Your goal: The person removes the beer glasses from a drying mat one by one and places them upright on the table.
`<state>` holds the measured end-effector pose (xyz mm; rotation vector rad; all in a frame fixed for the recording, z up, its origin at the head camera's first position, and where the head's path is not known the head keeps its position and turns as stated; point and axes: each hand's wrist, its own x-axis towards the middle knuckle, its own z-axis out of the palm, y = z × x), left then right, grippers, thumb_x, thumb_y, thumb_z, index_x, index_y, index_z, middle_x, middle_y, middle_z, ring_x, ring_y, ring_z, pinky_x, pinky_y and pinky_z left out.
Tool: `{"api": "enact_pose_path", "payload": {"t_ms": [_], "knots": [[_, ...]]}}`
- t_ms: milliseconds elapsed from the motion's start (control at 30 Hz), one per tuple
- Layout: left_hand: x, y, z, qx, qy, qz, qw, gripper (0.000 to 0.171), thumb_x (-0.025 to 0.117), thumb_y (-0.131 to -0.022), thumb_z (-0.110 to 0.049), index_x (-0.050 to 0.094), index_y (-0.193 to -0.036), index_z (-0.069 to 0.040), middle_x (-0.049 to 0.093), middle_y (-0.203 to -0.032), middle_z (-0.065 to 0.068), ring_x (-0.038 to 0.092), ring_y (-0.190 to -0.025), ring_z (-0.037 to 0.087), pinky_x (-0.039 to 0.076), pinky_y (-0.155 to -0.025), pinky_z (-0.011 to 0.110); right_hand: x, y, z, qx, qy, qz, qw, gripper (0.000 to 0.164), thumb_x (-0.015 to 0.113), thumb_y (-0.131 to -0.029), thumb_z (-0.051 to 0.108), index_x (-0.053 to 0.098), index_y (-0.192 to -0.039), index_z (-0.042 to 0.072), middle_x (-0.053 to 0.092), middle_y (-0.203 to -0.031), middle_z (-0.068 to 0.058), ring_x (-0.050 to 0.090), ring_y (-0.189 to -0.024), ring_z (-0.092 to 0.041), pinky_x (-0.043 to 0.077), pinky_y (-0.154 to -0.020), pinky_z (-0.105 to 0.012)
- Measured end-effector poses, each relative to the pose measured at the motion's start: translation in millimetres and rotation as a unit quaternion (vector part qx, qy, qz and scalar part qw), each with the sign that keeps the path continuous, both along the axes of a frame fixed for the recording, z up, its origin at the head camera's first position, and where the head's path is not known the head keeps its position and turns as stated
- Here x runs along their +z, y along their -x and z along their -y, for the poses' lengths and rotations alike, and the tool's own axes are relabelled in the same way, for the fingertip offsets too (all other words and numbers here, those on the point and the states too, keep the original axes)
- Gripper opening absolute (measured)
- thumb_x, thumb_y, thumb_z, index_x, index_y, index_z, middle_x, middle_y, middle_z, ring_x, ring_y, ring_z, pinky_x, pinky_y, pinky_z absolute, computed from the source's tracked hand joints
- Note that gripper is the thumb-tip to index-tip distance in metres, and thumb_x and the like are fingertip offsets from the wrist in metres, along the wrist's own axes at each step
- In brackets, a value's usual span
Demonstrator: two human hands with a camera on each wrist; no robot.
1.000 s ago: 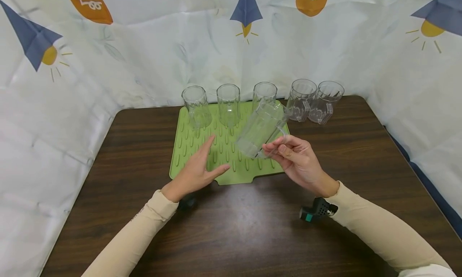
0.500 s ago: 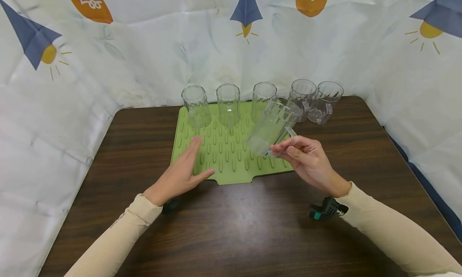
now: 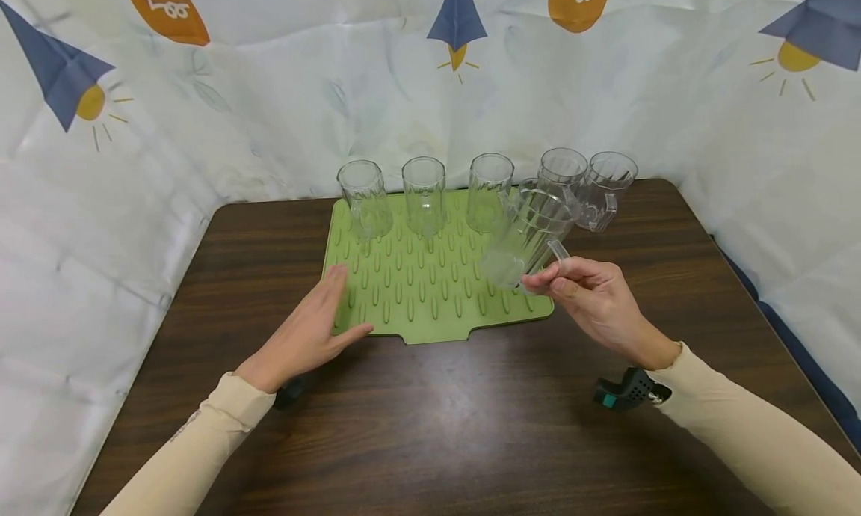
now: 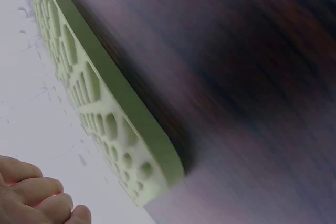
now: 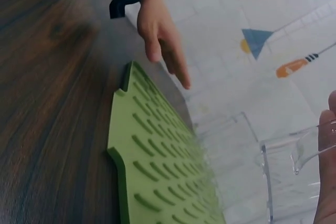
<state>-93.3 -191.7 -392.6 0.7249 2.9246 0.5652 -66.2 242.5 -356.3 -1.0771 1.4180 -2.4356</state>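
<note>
A clear glass-like mug (image 3: 531,232) is held tilted above the right side of the green ridged drying mat (image 3: 430,325). My right hand (image 3: 599,306) pinches it by the handle. In the right wrist view, part of this mug (image 5: 289,177) shows beside my fingers. My left hand (image 3: 299,336) hovers over the mat's front left corner, fingers straight and holding nothing. Along the back of the mat stand three similar mugs, the left one (image 3: 366,206), the middle one (image 3: 424,202) and the right one (image 3: 487,198), all upright.
Two more clear mugs stand close together off the mat at the back right: a near one (image 3: 563,164), partly behind the held mug, and a far one (image 3: 608,187). A white patterned curtain (image 3: 289,90) surrounds the dark wooden table (image 3: 457,426).
My right hand has carried the mug rightward and tipped it more upright. My left hand has drawn away to the left, off the middle of the mat.
</note>
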Motion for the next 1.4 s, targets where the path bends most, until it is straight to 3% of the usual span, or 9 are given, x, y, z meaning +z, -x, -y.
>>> {"api": "enact_pose_path", "payload": {"t_ms": [333, 700, 1200, 1400], "knots": [[-1.1, -2.6, 15.4, 0.008, 0.034, 0.024, 0.9991, 0.105, 0.056, -0.1, -0.064, 0.011, -0.164, 0.006, 0.009, -0.173, 0.027, 0.01, -0.162, 0.045, 0.023, -0.128, 0.062, 0.0, -4.2, -20.5, -0.03, -0.037, -0.008, 0.999, 0.032, 0.041, -0.104, -0.016, 0.066, -0.123, -0.011, 0.075, -0.128, -0.016, 0.071, -0.125, -0.025, 0.055, -0.109, -0.034], [-5.4, 0.9, 20.5, 0.009, 0.059, 0.05, 0.9969, 0.104, 0.055, -0.101, -0.062, 0.009, -0.163, 0.008, 0.007, -0.172, 0.029, 0.008, -0.162, 0.047, 0.022, -0.128, 0.064, -2.5, -7.5, -42.3, -0.06, -0.063, -0.004, 0.996, 0.032, 0.041, -0.102, -0.018, 0.066, -0.122, -0.013, 0.075, -0.126, -0.017, 0.072, -0.122, -0.024, 0.056, -0.108, -0.032], [-12.4, 6.2, 16.1, -0.001, 0.074, 0.083, 0.9938, 0.102, 0.052, -0.103, -0.062, 0.009, -0.162, 0.01, 0.005, -0.172, 0.031, 0.008, -0.161, 0.048, 0.02, -0.128, 0.065, 5.4, -8.8, -78.5, -0.082, -0.058, -0.013, 0.995, 0.031, 0.039, -0.1, -0.024, 0.061, -0.121, -0.021, 0.074, -0.125, -0.023, 0.073, -0.12, -0.029, 0.056, -0.108, -0.033], [-15.1, 6.4, 15.7, -0.001, 0.076, 0.086, 0.9934, 0.101, 0.052, -0.103, -0.06, 0.011, -0.162, 0.011, 0.007, -0.171, 0.032, 0.01, -0.161, 0.049, 0.02, -0.128, 0.066, 7.9, -10.1, -90.7, -0.079, -0.034, -0.019, 0.996, 0.032, 0.035, -0.1, -0.025, 0.059, -0.122, -0.025, 0.072, -0.126, -0.028, 0.072, -0.121, -0.032, 0.055, -0.109, -0.034]]}}
